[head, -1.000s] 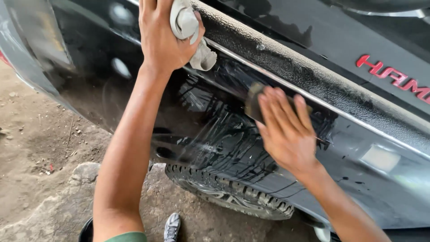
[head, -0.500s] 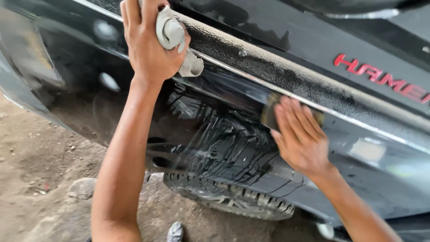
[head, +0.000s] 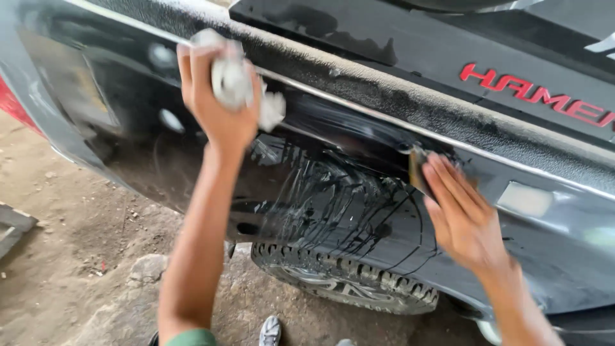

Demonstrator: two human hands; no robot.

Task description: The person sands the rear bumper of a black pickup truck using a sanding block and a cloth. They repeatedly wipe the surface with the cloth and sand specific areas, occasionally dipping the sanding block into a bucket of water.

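At the bottom edge, nearest the camera, the toe of a grey shoe [head: 270, 330] stands on the dirt ground [head: 70, 256], with a pale stone [head: 148, 268] just left of it. Just above that, a tyre [head: 349, 285] with knobbly tread shows beneath the glossy black body panel [head: 320, 211] of a vehicle, and the tread is mirrored in the wet, streaked paint. Against that panel the right hand [head: 464, 214] lies flat with fingers together and stretched out, pressing a small dark sanding pad [head: 416, 170] onto the surface; only an edge of the pad peeps out past the fingertips, just under the bright trim strip [head: 384, 125]. Further up and to the left, the left hand [head: 221, 106] is closed around a crumpled white cloth [head: 234, 80], which bulges from the fist and touches the panel close to the same strip; it is blurred. Beyond the strip runs a dusty, rough-textured black ledge [head: 359, 83], and behind it a darker upper panel carrying red lettering [head: 541, 96]
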